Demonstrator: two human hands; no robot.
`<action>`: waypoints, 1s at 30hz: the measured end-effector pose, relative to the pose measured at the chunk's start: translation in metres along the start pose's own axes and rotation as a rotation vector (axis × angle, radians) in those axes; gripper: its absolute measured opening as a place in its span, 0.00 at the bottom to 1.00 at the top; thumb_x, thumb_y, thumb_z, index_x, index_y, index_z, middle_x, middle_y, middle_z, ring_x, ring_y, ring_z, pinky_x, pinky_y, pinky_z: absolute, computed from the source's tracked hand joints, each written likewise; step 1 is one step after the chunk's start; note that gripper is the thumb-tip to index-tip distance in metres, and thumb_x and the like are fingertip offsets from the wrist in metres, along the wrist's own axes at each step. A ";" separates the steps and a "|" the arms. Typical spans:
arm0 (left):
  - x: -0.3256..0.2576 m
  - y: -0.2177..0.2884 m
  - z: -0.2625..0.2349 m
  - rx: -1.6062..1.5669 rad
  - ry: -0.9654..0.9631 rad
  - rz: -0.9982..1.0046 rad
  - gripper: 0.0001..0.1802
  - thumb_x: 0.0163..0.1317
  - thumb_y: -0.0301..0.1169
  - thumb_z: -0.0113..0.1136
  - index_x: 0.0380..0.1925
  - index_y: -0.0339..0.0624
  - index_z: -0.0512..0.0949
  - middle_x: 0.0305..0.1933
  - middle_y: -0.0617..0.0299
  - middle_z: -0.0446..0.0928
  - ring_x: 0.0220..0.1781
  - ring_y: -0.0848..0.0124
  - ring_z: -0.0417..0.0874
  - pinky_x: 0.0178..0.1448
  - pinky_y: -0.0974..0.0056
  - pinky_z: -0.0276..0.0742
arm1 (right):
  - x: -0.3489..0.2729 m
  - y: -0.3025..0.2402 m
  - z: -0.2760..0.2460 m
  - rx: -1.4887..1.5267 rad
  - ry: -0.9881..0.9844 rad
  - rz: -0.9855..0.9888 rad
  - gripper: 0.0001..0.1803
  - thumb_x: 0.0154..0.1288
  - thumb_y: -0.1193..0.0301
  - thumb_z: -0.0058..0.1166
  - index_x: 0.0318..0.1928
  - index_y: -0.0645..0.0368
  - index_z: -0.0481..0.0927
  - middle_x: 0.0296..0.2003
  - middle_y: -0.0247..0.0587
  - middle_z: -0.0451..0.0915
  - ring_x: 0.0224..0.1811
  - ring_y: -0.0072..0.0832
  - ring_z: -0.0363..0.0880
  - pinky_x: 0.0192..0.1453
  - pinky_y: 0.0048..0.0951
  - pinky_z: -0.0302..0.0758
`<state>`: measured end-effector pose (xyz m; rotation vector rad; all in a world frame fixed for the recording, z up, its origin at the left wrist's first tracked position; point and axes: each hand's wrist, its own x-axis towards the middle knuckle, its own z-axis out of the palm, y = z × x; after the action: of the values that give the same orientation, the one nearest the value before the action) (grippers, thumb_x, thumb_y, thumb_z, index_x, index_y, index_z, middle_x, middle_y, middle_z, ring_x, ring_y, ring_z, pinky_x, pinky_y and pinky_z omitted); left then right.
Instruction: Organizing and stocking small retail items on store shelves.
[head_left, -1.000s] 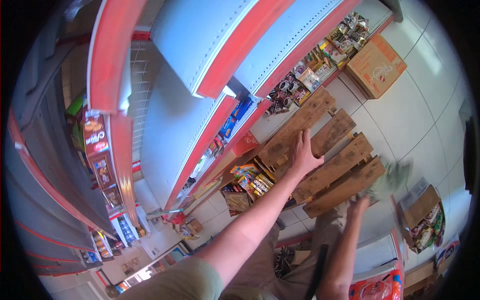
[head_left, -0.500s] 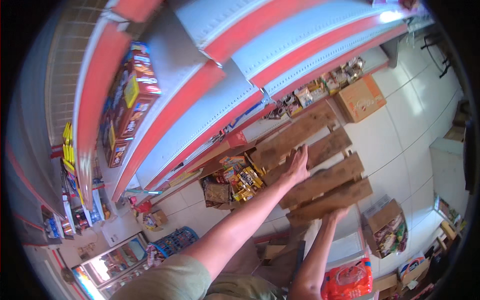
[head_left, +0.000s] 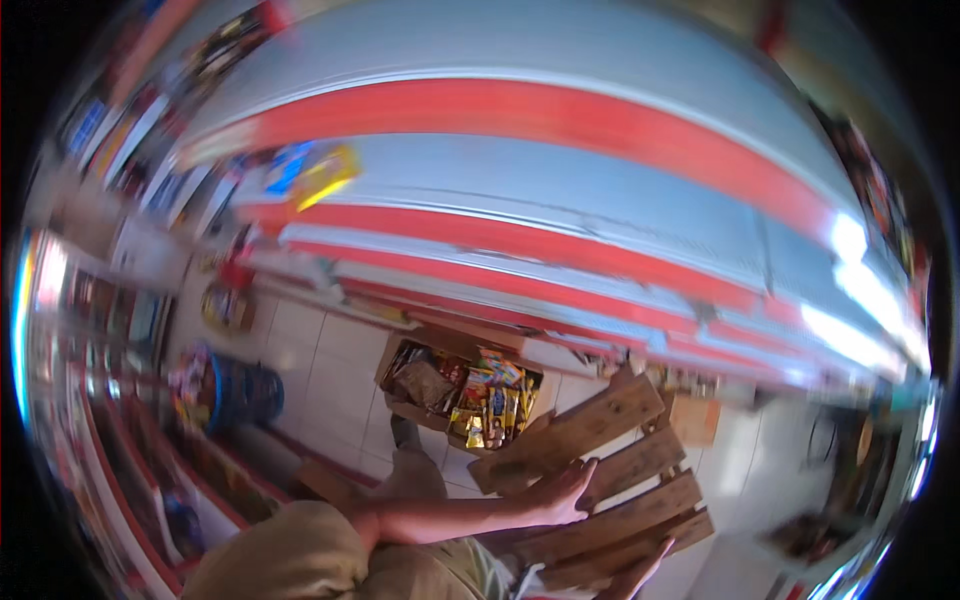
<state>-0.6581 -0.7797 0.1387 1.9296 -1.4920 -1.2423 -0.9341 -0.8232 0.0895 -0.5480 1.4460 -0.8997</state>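
Four planks in wooden pallet [head_left: 610, 470]; left hand [head_left: 562, 492] fingers spread flat on it; right hand [head_left: 635, 570] fingers apparently open.

Carton [head_left: 400, 372]: brown, open, on floor tiles.
Snack packets [head_left: 490, 400]: yellow, red, inside carton.
Shelf packets [head_left: 312, 172]: yellow, blue, blurred.

Left arm outstretched, left hand [head_left: 560, 495] flat, right hand [head_left: 632, 575] open, fingers extended

Wooden pallet [head_left: 610, 470] on floor [head_left: 330, 350], lower right. Open box w/ snack packs [head_left: 465, 395] just left of pallet, in front of shelving [head_left: 560, 230]. Left hand [head_left: 560, 492] flat on pallet; right hand [head_left: 635, 575] at pallet's near edge.
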 end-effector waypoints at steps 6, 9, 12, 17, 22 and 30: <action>-0.064 -0.053 -0.063 -0.151 0.325 -0.149 0.55 0.44 0.54 0.69 0.59 0.22 0.56 0.53 0.31 0.68 0.54 0.44 0.73 0.59 0.53 0.71 | -0.029 -0.015 0.095 -0.144 -0.405 0.185 0.45 0.62 0.35 0.38 0.69 0.54 0.55 0.69 0.45 0.54 0.69 0.45 0.54 0.71 0.46 0.56; -0.116 -0.088 -0.104 -0.156 0.473 -0.248 0.51 0.44 0.53 0.69 0.57 0.23 0.59 0.49 0.34 0.71 0.52 0.46 0.75 0.57 0.54 0.72 | -0.075 -0.018 0.177 -0.433 -0.506 0.206 0.40 0.68 0.40 0.31 0.70 0.56 0.52 0.69 0.45 0.52 0.70 0.43 0.51 0.73 0.42 0.52; -0.173 -0.133 -0.137 -0.213 0.629 -0.299 0.50 0.45 0.51 0.68 0.58 0.25 0.59 0.51 0.33 0.69 0.54 0.45 0.73 0.58 0.53 0.71 | -0.139 -0.001 0.245 -0.299 -0.632 0.242 0.38 0.66 0.43 0.43 0.65 0.57 0.60 0.61 0.43 0.67 0.60 0.40 0.66 0.65 0.43 0.63; -0.288 -0.202 -0.187 -0.215 0.914 -0.342 0.51 0.43 0.48 0.69 0.62 0.30 0.56 0.60 0.36 0.63 0.60 0.43 0.68 0.62 0.48 0.66 | -0.207 0.063 0.336 -0.325 -0.865 0.225 0.37 0.66 0.44 0.44 0.65 0.56 0.61 0.59 0.42 0.69 0.59 0.41 0.68 0.64 0.43 0.64; -0.378 -0.263 -0.223 -0.287 1.183 -0.528 0.48 0.36 0.39 0.72 0.56 0.28 0.61 0.54 0.38 0.66 0.57 0.42 0.69 0.61 0.46 0.67 | -0.275 0.114 0.442 -0.566 -0.964 0.204 0.35 0.67 0.46 0.45 0.64 0.57 0.62 0.59 0.41 0.69 0.59 0.39 0.68 0.65 0.40 0.64; -0.523 -0.283 -0.285 -0.379 1.396 -0.743 0.45 0.41 0.40 0.68 0.58 0.30 0.61 0.50 0.41 0.69 0.54 0.45 0.71 0.58 0.53 0.69 | -0.391 0.190 0.552 -0.581 -1.162 0.273 0.36 0.67 0.46 0.44 0.65 0.58 0.60 0.59 0.43 0.69 0.61 0.40 0.67 0.65 0.39 0.64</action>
<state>-0.2818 -0.2580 0.2838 2.2228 0.1556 -0.0789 -0.3189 -0.5114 0.2241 -1.0408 0.6287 0.1469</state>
